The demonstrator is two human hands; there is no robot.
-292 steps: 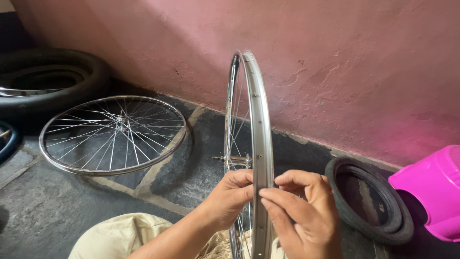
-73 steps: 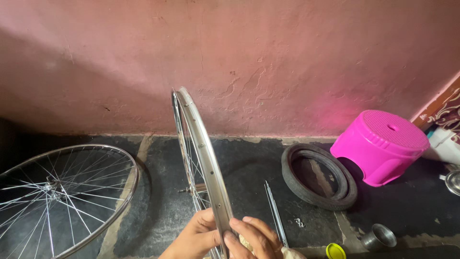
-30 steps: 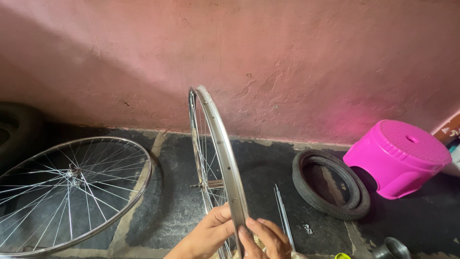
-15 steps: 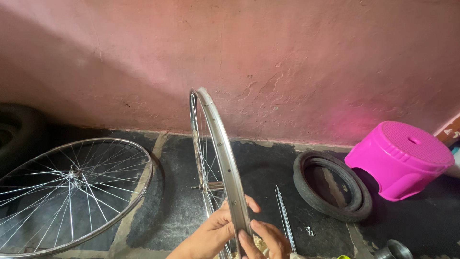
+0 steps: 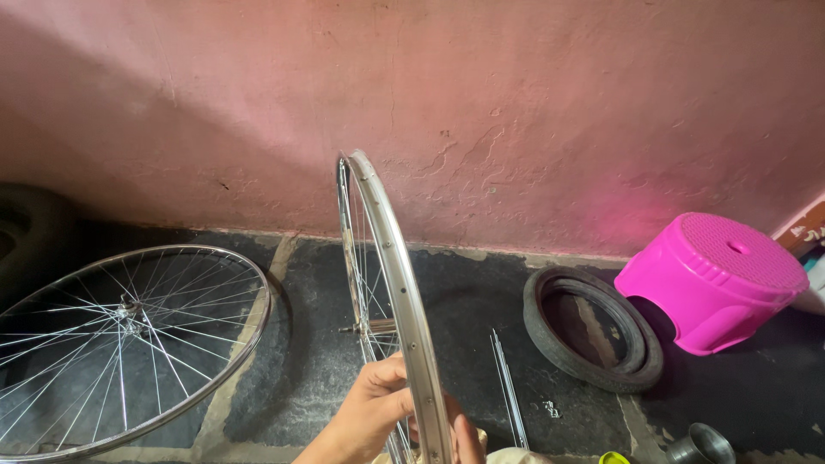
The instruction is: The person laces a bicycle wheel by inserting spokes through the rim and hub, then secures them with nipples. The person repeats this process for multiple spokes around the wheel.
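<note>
Left hand (image 5: 374,412) pinches the upright wheel rim (image 5: 400,283); right hand (image 5: 464,438) just beside, its grip hidden.

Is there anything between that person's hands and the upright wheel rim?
Nothing visible: the left hand already grips the upright wheel rim from its left side, and the right hand touches it low at the frame's bottom edge.

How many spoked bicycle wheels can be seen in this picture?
2. One upright wheel stands in the middle, with the left hand on its rim. One flat wheel lies on the floor at left, partly cut off. More may lie outside the view.
</note>
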